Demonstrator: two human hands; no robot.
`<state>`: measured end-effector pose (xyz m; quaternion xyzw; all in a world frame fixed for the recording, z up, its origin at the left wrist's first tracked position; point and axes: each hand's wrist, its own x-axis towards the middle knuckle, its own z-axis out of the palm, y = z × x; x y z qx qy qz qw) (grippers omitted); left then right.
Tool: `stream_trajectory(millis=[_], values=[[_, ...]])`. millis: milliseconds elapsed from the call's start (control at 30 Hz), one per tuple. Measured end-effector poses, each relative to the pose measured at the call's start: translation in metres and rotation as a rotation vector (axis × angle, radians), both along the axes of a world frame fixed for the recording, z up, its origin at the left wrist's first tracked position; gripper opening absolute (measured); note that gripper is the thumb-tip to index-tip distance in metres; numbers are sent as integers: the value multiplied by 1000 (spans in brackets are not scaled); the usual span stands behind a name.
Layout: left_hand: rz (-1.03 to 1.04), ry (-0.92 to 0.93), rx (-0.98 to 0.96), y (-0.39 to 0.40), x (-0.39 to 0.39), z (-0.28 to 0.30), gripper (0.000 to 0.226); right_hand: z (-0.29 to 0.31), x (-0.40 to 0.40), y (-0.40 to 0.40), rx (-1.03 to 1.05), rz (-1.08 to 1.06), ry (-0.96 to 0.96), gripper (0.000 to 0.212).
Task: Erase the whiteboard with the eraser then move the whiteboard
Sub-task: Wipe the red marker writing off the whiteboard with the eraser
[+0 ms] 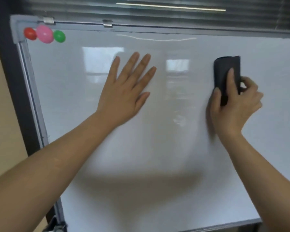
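A large whiteboard (166,148) with a grey metal frame fills the head view; its surface looks clean and glossy, with no writing visible. My left hand (124,91) lies flat on the board left of centre, fingers spread, holding nothing. My right hand (233,106) grips a black eraser (224,71) at the right, thumb across its back, pressing it against the board. The eraser stands upright, its lower end hidden by my fingers.
Three round magnets, red (30,34), pink (44,34) and green (59,36), stick to the board's top-left corner. Two metal clips (107,23) sit on the top frame. Window blinds (157,12) hang behind. A beige wall (2,114) and dark post lie left.
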<state>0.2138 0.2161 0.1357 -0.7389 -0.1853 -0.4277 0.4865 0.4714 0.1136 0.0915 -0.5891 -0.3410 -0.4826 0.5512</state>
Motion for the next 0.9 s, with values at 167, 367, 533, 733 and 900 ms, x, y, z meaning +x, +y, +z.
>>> stream_trajectory(millis=[167,367,533,733,900], values=[[-13,0,-9,1,0,-2,53,24,1,4,98,32,253,51],[-32,-16,15,5,-3,-1,53,-5,-59,15,-37,94,-225,52],[-40,8,-5,6,-4,-2,52,-95,-90,16,-232,107,-631,52],[1,25,-46,3,-9,-13,53,-186,-119,18,-392,183,-895,38],[12,37,-57,-6,-16,-20,54,-259,-128,8,-635,246,-1182,37]])
